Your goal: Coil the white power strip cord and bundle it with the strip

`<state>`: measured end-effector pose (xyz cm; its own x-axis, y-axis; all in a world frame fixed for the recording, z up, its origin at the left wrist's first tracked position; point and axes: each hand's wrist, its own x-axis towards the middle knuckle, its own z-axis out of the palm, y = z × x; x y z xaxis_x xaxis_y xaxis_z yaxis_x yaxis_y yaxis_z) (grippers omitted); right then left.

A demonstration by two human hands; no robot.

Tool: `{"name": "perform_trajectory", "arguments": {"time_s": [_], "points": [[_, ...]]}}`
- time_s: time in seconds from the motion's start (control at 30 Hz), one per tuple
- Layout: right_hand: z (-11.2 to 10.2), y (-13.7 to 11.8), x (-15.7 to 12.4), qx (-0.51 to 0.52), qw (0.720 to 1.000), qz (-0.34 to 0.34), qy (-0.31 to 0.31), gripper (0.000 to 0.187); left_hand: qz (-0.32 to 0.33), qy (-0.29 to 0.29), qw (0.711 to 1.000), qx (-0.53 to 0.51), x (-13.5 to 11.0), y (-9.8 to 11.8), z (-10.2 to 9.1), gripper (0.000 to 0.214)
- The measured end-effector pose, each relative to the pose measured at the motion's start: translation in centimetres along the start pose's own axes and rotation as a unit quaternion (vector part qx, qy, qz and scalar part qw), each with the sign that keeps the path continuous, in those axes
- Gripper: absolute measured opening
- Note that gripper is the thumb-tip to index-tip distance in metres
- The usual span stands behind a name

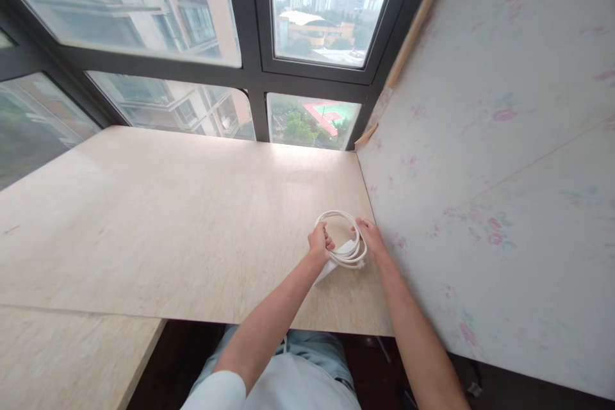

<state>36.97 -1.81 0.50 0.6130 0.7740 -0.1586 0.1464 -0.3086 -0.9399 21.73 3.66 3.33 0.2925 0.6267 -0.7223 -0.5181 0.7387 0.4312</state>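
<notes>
A white cable (342,212) is wound into several loose loops above the right end of the stone-patterned ledge. My left hand (320,240) is closed around the left side of the coil. At its right side my right hand (369,235) has its fingers curled against the loops, closed on the cable. Below and partly behind the coil lies a white, flat-sided power strip (327,271), mostly covered by my left hand and the loops. The ends of the cable cannot be made out.
The beige ledge (158,218) runs left beneath dark-framed windows (257,70). Close on my right rises a wall with flowered paper (480,205), its edge strip (368,134) peeling near the corner. A lower-left slab (62,352) joins the ledge.
</notes>
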Motion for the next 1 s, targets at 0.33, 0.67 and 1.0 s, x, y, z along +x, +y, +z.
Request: {"name": "perform_trajectory", "arguments": {"time_s": [0.33,0.67,1.0], "points": [[0.0,2.0,-7.5,-0.168,0.976,-0.070,0.116,0.068,-0.004,0.058,0.997,-0.048,0.2,-0.8,-0.9,0.035],[2.7,4.0,-15.3,0.118,0.967,0.099,0.204,0.062,0.039,0.075,0.990,-0.116,-1.9,-2.8,-2.2,0.034],[2.3,0.4,-11.8,0.353,0.927,0.086,0.096,0.037,0.047,0.080,0.988,-0.126,-2.3,-4.2,-2.4,0.036]]}}
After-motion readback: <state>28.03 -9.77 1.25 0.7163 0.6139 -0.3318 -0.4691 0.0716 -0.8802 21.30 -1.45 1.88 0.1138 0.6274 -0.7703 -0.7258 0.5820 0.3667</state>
